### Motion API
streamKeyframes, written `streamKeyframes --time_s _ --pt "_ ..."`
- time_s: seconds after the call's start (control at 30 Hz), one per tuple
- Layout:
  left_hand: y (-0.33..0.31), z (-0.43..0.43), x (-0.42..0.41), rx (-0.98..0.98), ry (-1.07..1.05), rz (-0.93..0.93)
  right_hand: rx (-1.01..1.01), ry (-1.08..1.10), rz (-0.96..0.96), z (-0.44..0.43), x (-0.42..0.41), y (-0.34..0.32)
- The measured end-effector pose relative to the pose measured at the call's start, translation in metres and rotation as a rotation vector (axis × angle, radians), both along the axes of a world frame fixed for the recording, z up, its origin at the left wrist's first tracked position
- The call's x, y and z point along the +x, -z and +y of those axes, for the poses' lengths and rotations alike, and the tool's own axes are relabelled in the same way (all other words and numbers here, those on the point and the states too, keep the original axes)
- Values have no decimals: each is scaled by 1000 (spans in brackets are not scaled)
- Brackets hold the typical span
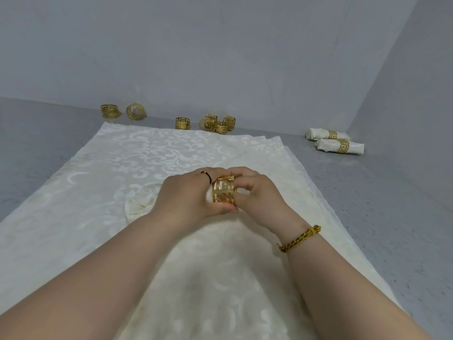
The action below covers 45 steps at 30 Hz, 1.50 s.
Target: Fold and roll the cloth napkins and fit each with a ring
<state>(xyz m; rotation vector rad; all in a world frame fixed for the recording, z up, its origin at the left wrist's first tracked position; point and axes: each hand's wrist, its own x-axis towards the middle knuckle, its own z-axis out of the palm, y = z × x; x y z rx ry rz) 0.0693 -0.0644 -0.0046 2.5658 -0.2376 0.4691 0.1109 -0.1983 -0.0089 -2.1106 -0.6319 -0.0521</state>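
Left hand and right hand grip gold ring round rolled napkin.

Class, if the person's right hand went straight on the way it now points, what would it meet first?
Probably the left hand, gripping the rolled cream cloth napkin: the right hand, pinching the gold fretwork metal ring, points leftward along that roll.
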Motion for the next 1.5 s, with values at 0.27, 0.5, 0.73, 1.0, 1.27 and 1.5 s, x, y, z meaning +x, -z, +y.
streamKeyframes --time_s 0.27,0.5,0.73,1.0,1.27,1.5 --pt "-5 17 1 -118 -13 156 231 -16 171 -13 -4 -5" --pt "-12 29 -4 57 -98 201 331 13 350 -20 -3 -6" --pt "-11 30 -4 184 -123 191 277 -47 558 -29 -1 -10" --pt "-3 22 0 150 -43 178 283 31 471 -14 -4 1" --pt "5 50 -2 119 -1 225 299 37 627 -27 1 -4" --pt "17 53 -11 -196 48 194 416 3 684 -31 0 -8"
